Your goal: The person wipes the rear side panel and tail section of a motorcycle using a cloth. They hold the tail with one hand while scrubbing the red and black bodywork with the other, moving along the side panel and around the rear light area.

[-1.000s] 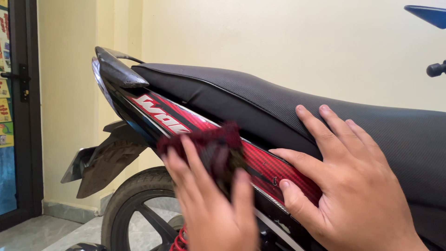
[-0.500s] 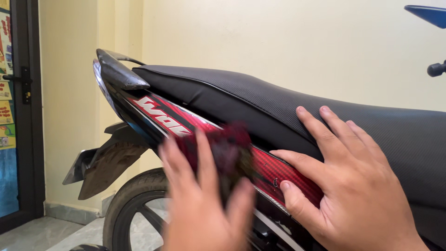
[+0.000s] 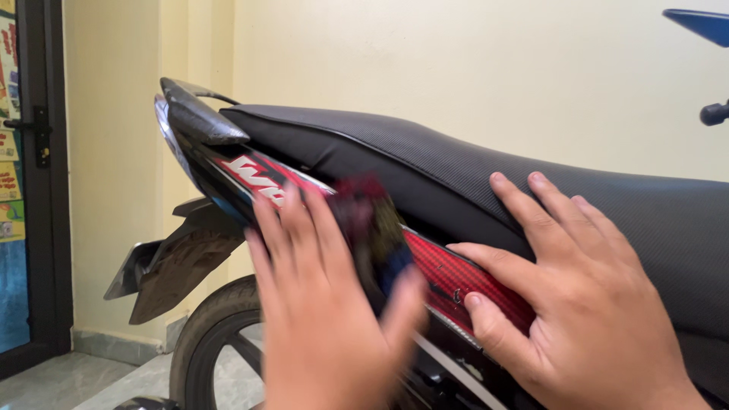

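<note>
Both hands are showing bare: the left hand (image 3: 326, 319) blurred, the right hand (image 3: 577, 304) sharp, nails short, no rings or sleeves showing.

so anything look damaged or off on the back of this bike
Nothing stands out. The black seat, red side panel and rear mudguard look intact. The left hand presses a dark red cloth to the panel; the right hand rests flat.

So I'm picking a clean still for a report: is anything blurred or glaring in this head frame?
Head view: the left hand and dark red cloth are motion-blurred; the right hand, flat on the black seat, is sharp; light is soft, with only a mild sheen on the tail cowl.
</note>
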